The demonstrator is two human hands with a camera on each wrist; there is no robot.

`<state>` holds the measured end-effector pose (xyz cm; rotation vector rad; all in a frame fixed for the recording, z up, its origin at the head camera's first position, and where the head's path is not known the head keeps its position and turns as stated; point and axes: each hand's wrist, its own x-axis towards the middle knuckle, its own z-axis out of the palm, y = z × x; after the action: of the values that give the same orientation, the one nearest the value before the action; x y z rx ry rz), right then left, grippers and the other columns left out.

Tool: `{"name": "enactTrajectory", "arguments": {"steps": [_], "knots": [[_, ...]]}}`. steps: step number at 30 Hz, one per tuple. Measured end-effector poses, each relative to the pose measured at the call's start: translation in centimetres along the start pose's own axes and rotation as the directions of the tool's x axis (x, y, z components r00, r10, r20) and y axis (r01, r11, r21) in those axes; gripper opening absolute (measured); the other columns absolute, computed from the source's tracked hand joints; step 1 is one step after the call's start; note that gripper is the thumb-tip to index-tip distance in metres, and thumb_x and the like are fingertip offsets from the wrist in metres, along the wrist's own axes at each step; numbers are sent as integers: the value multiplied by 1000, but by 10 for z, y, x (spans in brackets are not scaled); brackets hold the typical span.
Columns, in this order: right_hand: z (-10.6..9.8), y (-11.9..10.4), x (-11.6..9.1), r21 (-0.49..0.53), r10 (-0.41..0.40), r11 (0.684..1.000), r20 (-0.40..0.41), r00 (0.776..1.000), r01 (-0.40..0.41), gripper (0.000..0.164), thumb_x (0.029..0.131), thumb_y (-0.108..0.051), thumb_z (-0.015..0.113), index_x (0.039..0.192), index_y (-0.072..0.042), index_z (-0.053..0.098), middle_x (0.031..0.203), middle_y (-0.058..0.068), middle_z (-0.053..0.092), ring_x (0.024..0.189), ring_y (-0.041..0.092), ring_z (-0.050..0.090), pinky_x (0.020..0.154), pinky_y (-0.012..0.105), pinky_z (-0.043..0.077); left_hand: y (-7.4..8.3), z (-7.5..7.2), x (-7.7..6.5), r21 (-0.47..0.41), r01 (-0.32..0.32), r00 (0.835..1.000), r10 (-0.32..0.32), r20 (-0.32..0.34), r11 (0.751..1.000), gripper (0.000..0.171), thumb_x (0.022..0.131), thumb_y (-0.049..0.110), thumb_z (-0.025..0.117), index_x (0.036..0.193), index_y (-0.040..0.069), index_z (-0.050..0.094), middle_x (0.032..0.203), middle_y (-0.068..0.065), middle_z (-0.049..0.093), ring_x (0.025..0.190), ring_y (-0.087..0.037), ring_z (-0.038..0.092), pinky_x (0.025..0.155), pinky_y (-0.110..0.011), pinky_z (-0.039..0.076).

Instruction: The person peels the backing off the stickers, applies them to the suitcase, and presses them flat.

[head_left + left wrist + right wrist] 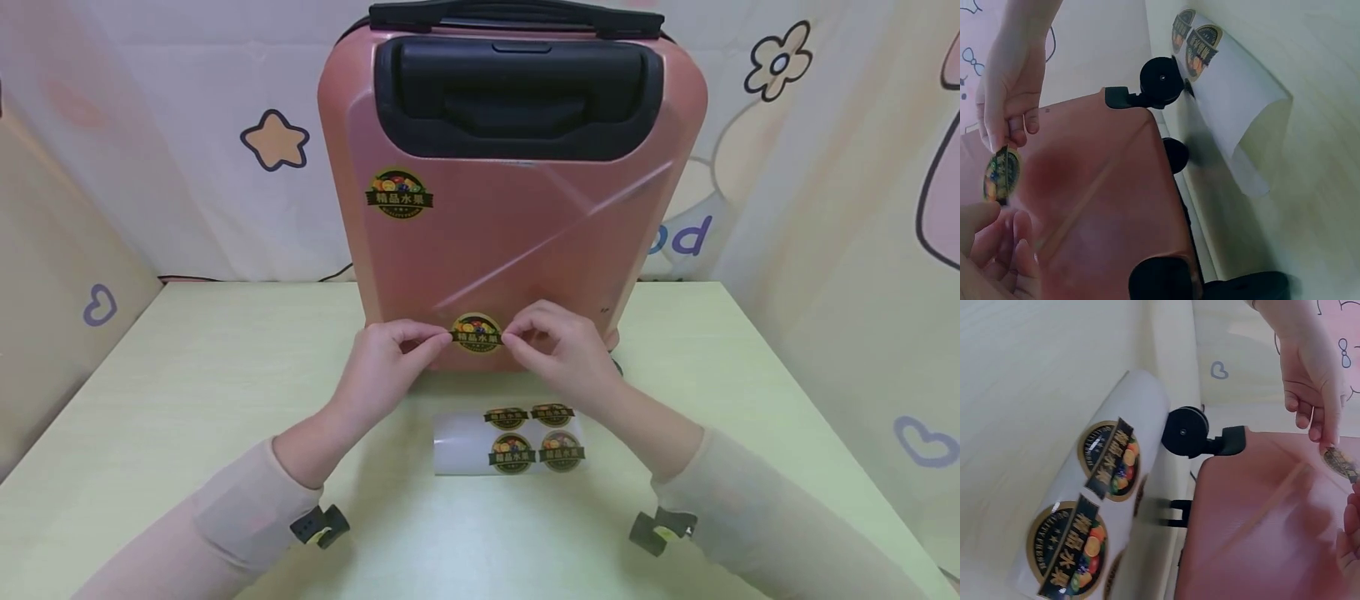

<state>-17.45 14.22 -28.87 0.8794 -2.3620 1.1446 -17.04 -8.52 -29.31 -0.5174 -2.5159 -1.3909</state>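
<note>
Leftward, at ten o'clock, a star (276, 140) is showing on the curtain (187, 217). Next, the left hand (381, 357) is pinching the nine o'clock end of a label (477, 333), thumb and fingertip closed together on it. At eleven o'clock from the label, a badge (400, 193) is lying flat on the pink case (525, 225), which is standing upright. The label itself is sitting before the case's lower part; whether it is touching the case, I cannot tell. Its long axis, along the dark band, is running level from nine to three o'clock, with the fruit pointing to twelve and the lettering facing the head camera. Just toward five from six o'clock, a sheet (461, 446) bearing more labels (512, 453) is curling on the table (225, 375). Rightmost, the right hand (566, 350) is pinching the three o'clock end, its thumb and fingertip likewise closed together.
</note>
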Motion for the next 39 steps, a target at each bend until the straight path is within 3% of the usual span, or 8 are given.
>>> {"name": "enactTrajectory", "arguments": {"steps": [3, 6, 10, 13, 22, 29, 36, 39], "knots": [[-6, 0, 3, 2, -52, 999, -29, 998, 52, 4, 85, -7, 66, 86, -4, 66, 88, -1, 62, 78, 9, 56, 71, 24, 49, 1, -5, 0, 42, -44, 998, 46, -49, 998, 17, 87, 16, 67, 97, 4, 73, 88, -5, 70, 74, -15, 62, 66, -31, 50], [-15, 1, 7, 0, -91, 996, -72, 993, 92, 2, 85, -4, 66, 85, -2, 65, 87, 2, 62, 78, 10, 54, 70, 24, 47, 3, -10, 1, 80, -128, 987, 135, -84, 988, 15, 87, 14, 67, 95, 3, 73, 84, -4, 69, 69, -14, 59, 62, -29, 49], [-23, 1, 13, -1, -96, 995, -100, 990, 96, 2, 84, -1, 65, 86, -2, 65, 87, 1, 61, 77, 10, 53, 69, 24, 46, 12, -15, 5, 157, -282, 946, 302, -116, 946, 12, 86, 13, 68, 91, 5, 74, 79, -1, 67, 60, -10, 54, 56, -26, 47], [-27, 0, 16, -7, -85, 996, -103, 991, 84, 3, 85, -2, 65, 87, -3, 66, 86, 0, 61, 77, 11, 52, 69, 23, 46, 19, -18, 11, 217, -354, 909, 389, -151, 910, 11, 86, 13, 68, 89, 5, 74, 78, -1, 67, 58, -8, 54, 55, -25, 46], [-35, -5, 24, -15, -1, 1000, -114, 993, 0, 3, 86, -4, 64, 88, -2, 66, 76, 2, 60, 66, 12, 53, 60, 19, 46, 30, -26, 23, 291, -422, 854, 484, -190, 859, 13, 87, 15, 67, 93, 5, 73, 83, -3, 66, 61, -13, 50, 54, -26, 41], [-41, -9, 28, -6, 58, 998, -108, 992, -59, 6, 87, -7, 64, 90, -2, 66, 73, 3, 60, 63, 14, 51, 56, 19, 44, 40, -31, 33, 307, -504, 779, 578, -243, 807, 19, 85, 13, 68, 101, 3, 71, 99, -7, 62, 77, -17, 55, 59, -28, 46], [-45, -14, 35, 6, 70, 998, -118, 991, -70, 7, 88, -10, 64, 89, -3, 66, 68, 3, 58, 60, 14, 49, 54, 20, 41, 49, -38, 43, 311, -566, 729, 639, -243, 764, 30, 84, 11, 69, 113, 3, 66, 107, -11, 61, 103, -20, 53, 86, -31, 45], [-46, -15, 38, 0, 62, 998, -127, 990, -63, 7, 88, -10, 64, 89, -3, 67, 68, 3, 58, 60, 13, 49, 55, 20, 41, 52, -41, 47, 329, -585, 712, 664, -230, 741, 37, 84, 13, 69, 119, 3, 61, 111, -13, 59, 105, -23, 52, 89, -34, 42]]}}
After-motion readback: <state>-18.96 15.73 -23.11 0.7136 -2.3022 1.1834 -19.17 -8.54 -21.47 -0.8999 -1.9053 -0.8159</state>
